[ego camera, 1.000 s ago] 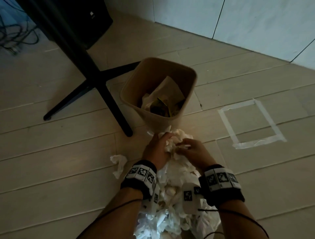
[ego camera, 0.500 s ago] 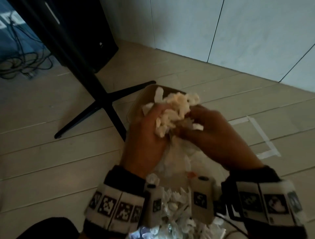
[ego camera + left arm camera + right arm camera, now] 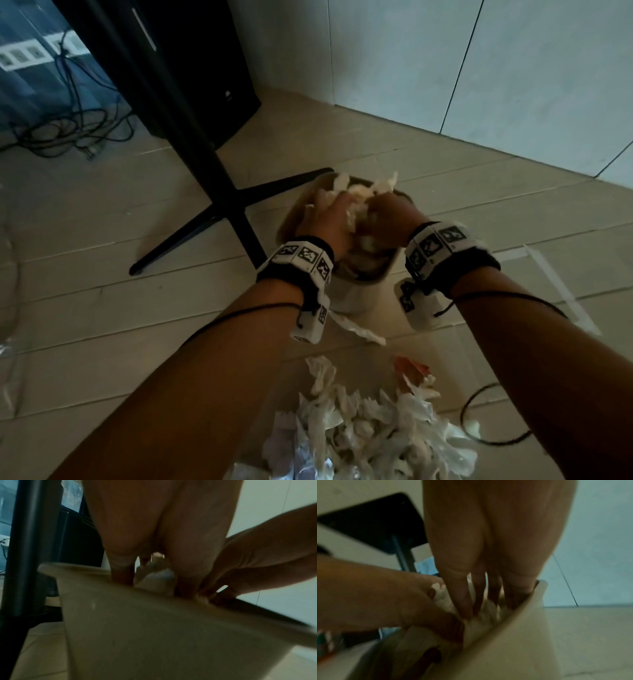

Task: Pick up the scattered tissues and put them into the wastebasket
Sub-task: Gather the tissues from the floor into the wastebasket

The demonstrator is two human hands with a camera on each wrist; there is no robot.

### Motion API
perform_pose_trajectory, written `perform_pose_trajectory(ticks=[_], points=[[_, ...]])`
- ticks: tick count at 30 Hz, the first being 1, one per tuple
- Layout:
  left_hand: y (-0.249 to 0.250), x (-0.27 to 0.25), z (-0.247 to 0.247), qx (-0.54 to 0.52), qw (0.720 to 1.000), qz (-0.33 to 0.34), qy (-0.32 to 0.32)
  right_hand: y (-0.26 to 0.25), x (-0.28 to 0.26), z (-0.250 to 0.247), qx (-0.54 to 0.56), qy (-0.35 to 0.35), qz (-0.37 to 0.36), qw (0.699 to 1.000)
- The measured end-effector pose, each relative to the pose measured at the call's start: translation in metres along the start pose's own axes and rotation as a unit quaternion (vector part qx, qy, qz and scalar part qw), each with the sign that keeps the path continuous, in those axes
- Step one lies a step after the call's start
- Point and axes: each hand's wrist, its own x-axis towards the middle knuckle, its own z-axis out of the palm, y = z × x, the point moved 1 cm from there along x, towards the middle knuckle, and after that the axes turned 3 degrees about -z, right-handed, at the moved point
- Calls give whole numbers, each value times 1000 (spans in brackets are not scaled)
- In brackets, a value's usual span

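While both hands press one wad of tissues (image 3: pixel 359 195) down into the wastebasket (image 3: pixel 383 274), left hand (image 3: pixel 329 222) and right hand (image 3: pixel 390 219) meet knuckle to knuckle over its mouth, fingers curled round the paper, neither nearer. Wad directly under the palms, at or just below the rim; letting go looks like all that remains for this load. Loose tissue heap (image 3: pixel 370 425) lies behind the wrists, toward the body, long axis cannot tell. Pale plank floor (image 3: pixel 102 342); black stand leg (image 3: pixel 219 192) beyond the left hand; tape outline (image 3: pixel 561 291) beside the right
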Motion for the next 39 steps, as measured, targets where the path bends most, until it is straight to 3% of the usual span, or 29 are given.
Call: perform_pose_trajectory(ticks=[2,5,9,12,14,16,18,20,22,24,27,33,39], points=[[-2,7,14,90,991,18,-93,0,2,12,-112,-79,7,991],[2,7,18,175,967,42,-182,-13,1,15,-176,-135,5,975],[0,-1,-8,181,960,34,-209,-26,-15,-8,-105,-36,-67,992],[-7,-21,-33,80,985,44,-144,-17,-50,-26,38,99,-92,990],[-9,-50,-41,-45,997,48,-39,-1,-75,-31,126,199,-77,969],[-1,-89,-38,-161,977,114,82,23,-94,-22,180,244,-34,952],[8,-118,-15,-257,946,151,125,51,-110,-4,219,244,27,944],[12,-130,27,-272,949,131,93,78,-129,23,236,215,97,943],[6,-125,74,-224,969,96,37,103,-151,57,243,161,166,942],[-8,-112,118,-139,987,70,-40,120,-173,89,232,97,219,943],[-32,-90,165,-54,984,23,-169,135,-202,127,230,24,286,930],[-55,-54,203,68,968,17,-241,147,-251,173,260,3,434,863],[-42,-72,232,87,947,55,-305,138,-286,205,324,-9,521,790]])
